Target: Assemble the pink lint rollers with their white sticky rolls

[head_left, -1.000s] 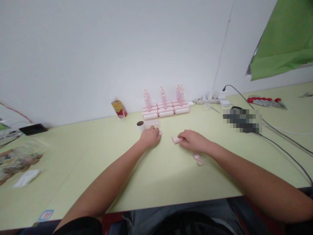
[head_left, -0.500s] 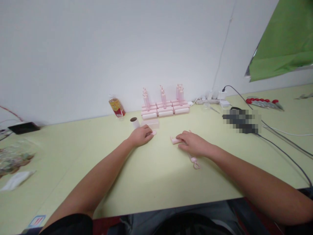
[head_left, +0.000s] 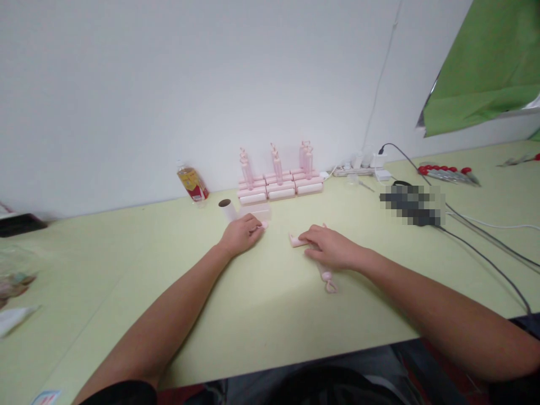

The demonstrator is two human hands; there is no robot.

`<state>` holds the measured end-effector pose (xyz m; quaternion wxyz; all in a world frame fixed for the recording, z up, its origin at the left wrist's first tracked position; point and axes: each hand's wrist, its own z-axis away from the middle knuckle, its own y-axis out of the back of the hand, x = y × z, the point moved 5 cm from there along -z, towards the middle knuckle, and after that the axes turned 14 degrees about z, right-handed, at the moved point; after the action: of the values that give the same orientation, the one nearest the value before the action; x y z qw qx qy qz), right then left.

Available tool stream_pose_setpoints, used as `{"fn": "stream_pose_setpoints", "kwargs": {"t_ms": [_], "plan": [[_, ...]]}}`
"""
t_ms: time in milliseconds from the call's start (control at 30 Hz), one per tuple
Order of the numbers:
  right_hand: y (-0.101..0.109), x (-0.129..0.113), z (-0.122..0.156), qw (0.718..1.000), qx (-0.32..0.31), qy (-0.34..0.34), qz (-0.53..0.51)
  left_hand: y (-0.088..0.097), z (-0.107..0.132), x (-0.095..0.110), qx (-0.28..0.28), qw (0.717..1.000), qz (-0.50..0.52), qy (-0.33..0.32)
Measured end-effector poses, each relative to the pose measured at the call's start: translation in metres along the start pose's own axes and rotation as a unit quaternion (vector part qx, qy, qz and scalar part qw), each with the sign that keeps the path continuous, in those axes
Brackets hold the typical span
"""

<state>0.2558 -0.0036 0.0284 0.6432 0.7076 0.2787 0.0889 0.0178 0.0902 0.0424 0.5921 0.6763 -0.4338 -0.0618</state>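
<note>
left hand (head_left: pixel 239 235) has moved away from the right hand (head_left: pixel 331 246) compared with one second ago, so the gap between their fingertips is wider; the white tube (head_left: pixel 229 211), dark-mouthed, has also shifted slightly left.

left fingers (head_left: pixel 253 236): curled, thumb and forefinger close together, small pink piece (head_left: pixel 264 225) showing at their tips. cannot tell whether it is gripped or only touched.

right fingers (head_left: pixel 311 232): loosely bent, thumb somewhat apart, laid over a pink angled piece (head_left: pixel 297 241) that sticks out past the fingertips toward the left hand. firmness of hold cannot be told; the palm side is hidden.

pink looped piece (head_left: pixel 328 279) lies on the table (head_left: pixel 253 326) on the near side of the right fingers, partly covered by that hand, loop toward the person.

surroundings: clear box (head_left: pixel 256 210) just beyond the left fingers, tube at its left. farther beyond the fingers of both hands, pink-and-white rolls (head_left: pixel 282 193) in rows, with pink bottles (head_left: pixel 277 169) upright on them. drink bottle (head_left: pixel 193 181) beyond and left of the left fingers. pixelated dark object (head_left: pixel 411 205) well right of the right fingers.
</note>
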Motion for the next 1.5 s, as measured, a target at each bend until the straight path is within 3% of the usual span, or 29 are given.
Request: {"fn": "stream_pose_setpoints", "kwargs": {"t_ms": [167, 300, 467, 667, 733, 833, 867, 1133, 1300, 1500], "plan": [[0.002, -0.016, 0.004, 0.998, 0.002, 0.063, -0.024, -0.021, 0.011, 0.071, -0.021, 0.999, 0.039, -0.026], [0.003, -0.018, 0.010, 0.999, 0.025, 0.039, -0.020, -0.043, 0.026, 0.098, -0.067, 0.995, 0.020, 0.073], [-0.001, -0.006, 0.015, 1.000, 0.013, -0.006, -0.017, -0.038, 0.042, 0.097, 0.020, 0.987, 0.058, 0.146], [0.005, -0.016, 0.010, 0.997, 0.047, 0.022, -0.052, -0.011, 0.045, 0.084, 0.082, 0.947, 0.256, 0.175], [0.007, -0.026, 0.009, 0.995, 0.057, 0.049, -0.067, -0.007, 0.048, 0.078, 0.071, 0.898, 0.388, 0.193], [0.007, -0.038, 0.010, 0.990, 0.067, 0.079, -0.092, -0.011, 0.054, 0.078, 0.003, 0.780, 0.589, 0.210], [0.006, -0.041, 0.010, 0.988, 0.073, 0.086, -0.101, -0.013, 0.057, 0.080, -0.024, 0.754, 0.621, 0.212], [-0.005, -0.047, 0.007, 0.983, 0.057, 0.090, -0.148, -0.019, 0.066, 0.100, -0.104, 0.680, 0.703, 0.181], [-0.004, -0.047, 0.007, 0.983, 0.044, 0.085, -0.158, -0.020, 0.064, 0.098, -0.089, 0.665, 0.719, 0.182], [-0.007, -0.040, 0.006, 0.989, 0.015, 0.054, -0.139, -0.031, 0.060, 0.085, -0.043, 0.698, 0.677, 0.227]]}}
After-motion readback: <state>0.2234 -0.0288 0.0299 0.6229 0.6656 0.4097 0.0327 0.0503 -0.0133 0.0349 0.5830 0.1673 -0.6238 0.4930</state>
